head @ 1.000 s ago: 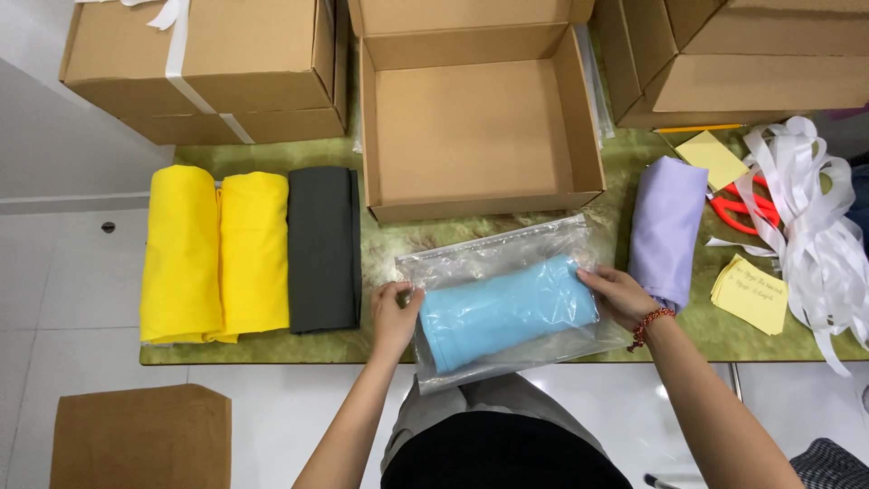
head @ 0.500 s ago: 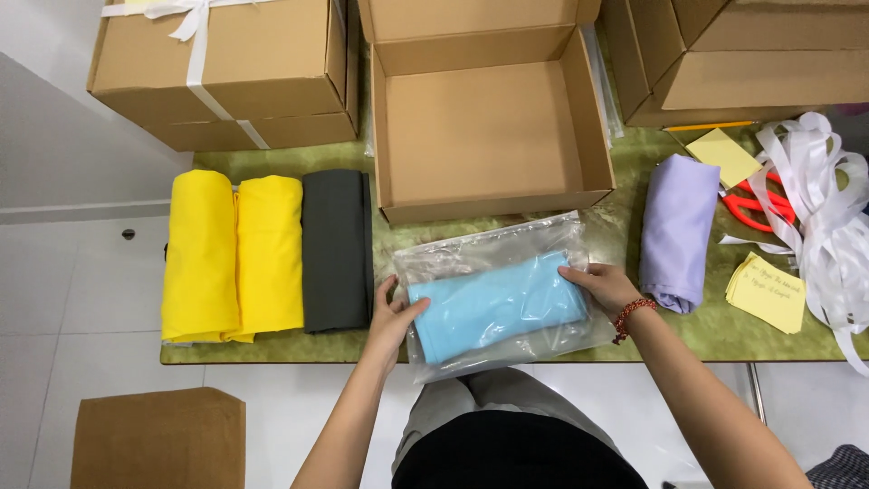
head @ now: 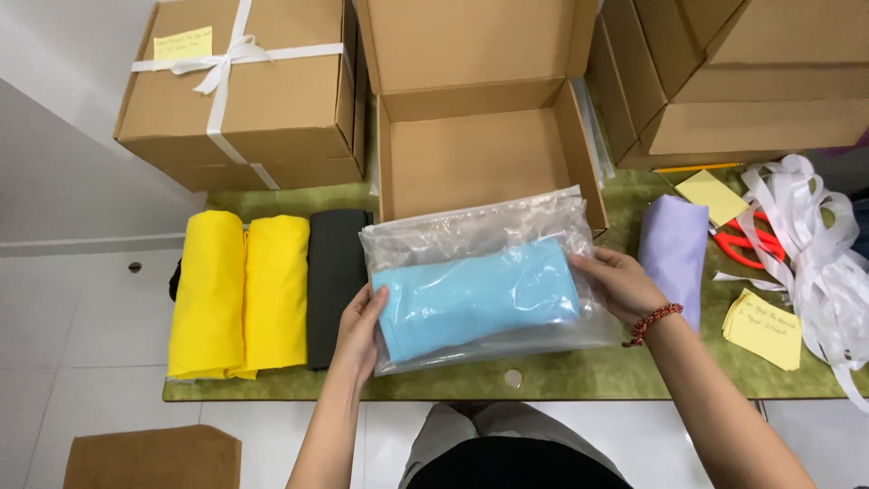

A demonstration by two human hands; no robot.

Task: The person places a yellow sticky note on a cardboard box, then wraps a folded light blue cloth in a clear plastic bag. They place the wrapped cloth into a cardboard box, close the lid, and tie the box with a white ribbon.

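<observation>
A clear plastic bag (head: 471, 226) holds a folded light blue cloth (head: 475, 294). My left hand (head: 360, 330) grips the bag's left end and my right hand (head: 620, 282) grips its right end, with a red bead bracelet on that wrist. The bag is lifted a little off the green table (head: 561, 376), just in front of an open cardboard box (head: 475, 154) whose inside is bare.
Two folded yellow cloths (head: 240, 292) and a dark grey one (head: 333, 281) lie at the left. A lilac cloth (head: 672, 252), red scissors (head: 751, 244), white ribbon (head: 819, 263) and yellow notes (head: 762, 328) lie at the right. A ribbon-tied box (head: 240, 91) and stacked boxes (head: 742, 81) stand behind.
Both hands have raised the bagged blue cloth off the table and moved it toward the open box. The camera has come closer.
</observation>
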